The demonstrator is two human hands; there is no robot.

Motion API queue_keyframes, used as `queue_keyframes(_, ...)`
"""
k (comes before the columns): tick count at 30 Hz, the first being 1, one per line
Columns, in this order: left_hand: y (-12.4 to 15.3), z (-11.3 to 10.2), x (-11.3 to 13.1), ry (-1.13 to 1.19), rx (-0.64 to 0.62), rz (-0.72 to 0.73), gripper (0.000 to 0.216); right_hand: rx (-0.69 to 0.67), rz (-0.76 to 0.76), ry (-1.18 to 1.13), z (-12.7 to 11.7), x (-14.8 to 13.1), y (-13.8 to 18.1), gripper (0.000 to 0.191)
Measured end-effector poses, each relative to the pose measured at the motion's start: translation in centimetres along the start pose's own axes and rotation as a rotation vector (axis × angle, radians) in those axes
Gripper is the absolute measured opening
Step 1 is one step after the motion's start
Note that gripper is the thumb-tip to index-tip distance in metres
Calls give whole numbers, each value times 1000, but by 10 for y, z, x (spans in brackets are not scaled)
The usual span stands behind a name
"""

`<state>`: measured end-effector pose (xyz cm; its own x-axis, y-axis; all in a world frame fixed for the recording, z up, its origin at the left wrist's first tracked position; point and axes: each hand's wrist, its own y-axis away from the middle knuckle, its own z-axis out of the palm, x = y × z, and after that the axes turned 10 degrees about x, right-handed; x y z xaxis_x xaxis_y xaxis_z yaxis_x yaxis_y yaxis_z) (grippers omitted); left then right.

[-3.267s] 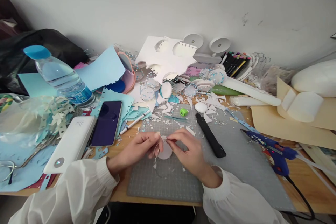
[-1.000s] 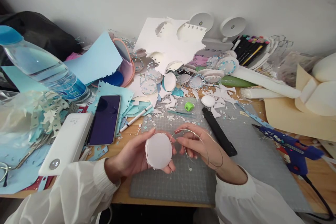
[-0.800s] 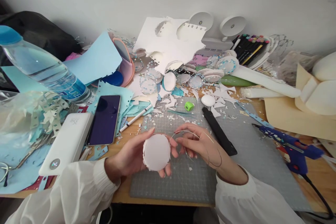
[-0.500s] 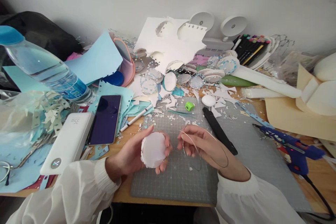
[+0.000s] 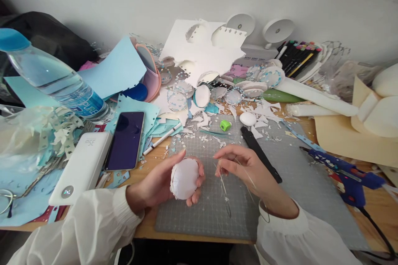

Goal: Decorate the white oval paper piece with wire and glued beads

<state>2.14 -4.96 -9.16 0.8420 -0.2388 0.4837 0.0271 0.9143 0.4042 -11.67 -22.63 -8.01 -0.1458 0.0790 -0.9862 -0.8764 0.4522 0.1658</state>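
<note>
My left hand (image 5: pixel 158 178) is closed around a round white disc (image 5: pixel 185 179) with a rough, layered edge, tilted so its flat face shows. To its right, over the grey cutting mat (image 5: pixel 199 225), my right hand (image 5: pixel 242 167) pinches a thin thread or wire (image 5: pixel 224 190) between thumb and fingertips. The strand hangs in a loop below the fingers, and another part curves back over the hand toward the wrist. A small pale piece sits on the hanging strand. The two hands are apart.
Beyond the hands lie a green sharpener-like piece (image 5: pixel 225 125), a white oval (image 5: pixel 248 119), a black cutter-like bar (image 5: pixel 260 154) and paper scraps. A blue glue gun (image 5: pixel 345 172) lies right. A phone (image 5: pixel 125 140), power bank (image 5: pixel 81 167) and water bottle (image 5: pixel 57 78) stand left.
My left hand has shifted slightly right and turned the disc a little. In my right hand the strand has swung, its loop now hanging lower.
</note>
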Motion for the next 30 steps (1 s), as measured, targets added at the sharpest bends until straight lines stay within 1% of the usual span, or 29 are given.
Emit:
queue_keyframes(4, 1, 1, 0, -32, 33, -14, 62, 70, 22, 18, 1, 0, 1, 18)
queue_keyframes(8, 1, 0, -1, 29, 7, -65, 63, 114, 23, 12, 3, -1, 2, 14)
queue_keyframes(12, 1, -3, -2, 66, -5, -72, 65, 140, 5, 18, 5, 0, 2, 10)
queue_keyframes(19, 1, -5, -2, 64, 12, -79, 65, 216, -71, 103, 6, -2, 3, 13)
queue_keyframes(26, 0, -3, -1, 46, 18, -67, 62, 296, -161, 169, 7, -1, 3, 9)
queue_keyframes(30, 0, -2, -2, 8, 18, -37, 59, 350, -265, 207, 11, 5, 4, 6)
